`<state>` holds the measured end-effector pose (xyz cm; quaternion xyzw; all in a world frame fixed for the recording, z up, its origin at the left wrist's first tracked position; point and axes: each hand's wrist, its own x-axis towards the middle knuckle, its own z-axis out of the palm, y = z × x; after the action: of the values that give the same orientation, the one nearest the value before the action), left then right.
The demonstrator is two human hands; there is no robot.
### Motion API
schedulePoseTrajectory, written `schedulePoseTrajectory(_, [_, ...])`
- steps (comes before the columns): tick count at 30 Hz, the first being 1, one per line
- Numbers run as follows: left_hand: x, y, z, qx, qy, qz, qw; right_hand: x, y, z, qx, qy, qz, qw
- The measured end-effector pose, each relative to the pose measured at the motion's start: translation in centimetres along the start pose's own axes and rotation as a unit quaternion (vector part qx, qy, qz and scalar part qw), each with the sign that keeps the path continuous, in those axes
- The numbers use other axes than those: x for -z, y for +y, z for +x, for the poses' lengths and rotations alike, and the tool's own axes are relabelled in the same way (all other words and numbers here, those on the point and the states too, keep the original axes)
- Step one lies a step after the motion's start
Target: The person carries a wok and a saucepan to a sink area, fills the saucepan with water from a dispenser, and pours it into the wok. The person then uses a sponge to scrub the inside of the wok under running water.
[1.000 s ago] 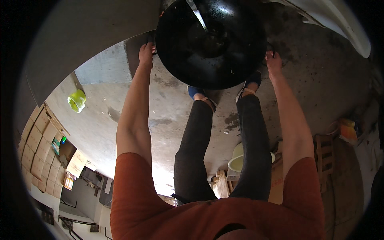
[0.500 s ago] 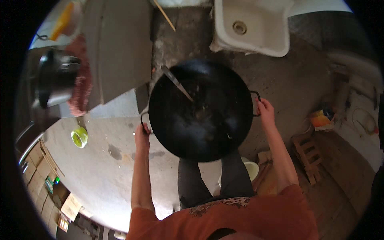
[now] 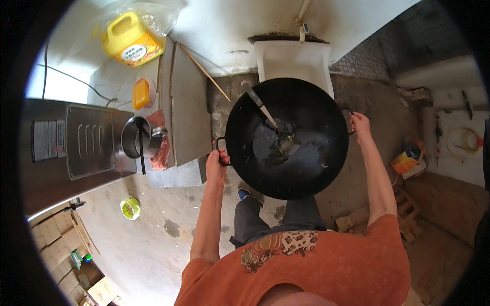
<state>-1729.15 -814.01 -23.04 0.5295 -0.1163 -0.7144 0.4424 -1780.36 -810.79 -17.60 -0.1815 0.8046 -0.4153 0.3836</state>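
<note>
A large black wok [image 3: 316, 158] is held out level in front of my body. My left hand [image 3: 216, 162] grips its left loop handle, and my right hand [image 3: 361, 125] is closed round the right one. In the bottom of the wok lies a little liquid with dark wet residue. A long-handled utensil [image 3: 259, 102] leans inside, its grey handle over the far left rim; its working end is hard to make out in the liquid. Beyond the wok is a white sink [image 3: 293, 61], whose near part the wok covers.
A grey counter [image 3: 190, 107] stands left, with a pink cloth [image 3: 162, 153], metal pot [image 3: 133, 140] and yellow jug [image 3: 127, 38]. A thin stick [image 3: 204, 71] leans near the sink. On the floor are a green bowl [image 3: 130, 208] and, at right, a wooden rack [image 3: 408, 204].
I have stepped forward with the wok, which now overlaps the sink in view. My view has tilted up, showing the wall, the tap pipe and more of the counter. Both hands keep their grip.
</note>
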Motion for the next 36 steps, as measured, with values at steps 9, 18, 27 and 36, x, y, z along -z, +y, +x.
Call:
schedulePoseTrajectory(9, [-12.5, -2.3, 13.5, -0.013, 0.089, -0.028, 0.996, -1.0, -2.6, 20.0, -0.044, -0.028, -0.009, 0.999])
schedulePoseTrajectory(18, [-18.0, -4.5, 21.8, 0.02, 0.151, -0.062, 0.986, -3.4, -4.8, 32.1, -0.093, -0.041, 0.017, 0.995])
schedulePoseTrajectory(27, [-17.4, -7.2, 23.9, 0.02, 0.144, -0.079, 0.986, -3.9, -2.1, 35.1, -0.104, -0.027, -0.031, 0.994])
schedulePoseTrajectory(36, [-16.5, -7.3, 24.4, -0.015, 0.176, 0.038, 0.984, -6.4, -4.3, 32.7, 0.131, 0.045, -0.458, 0.878])
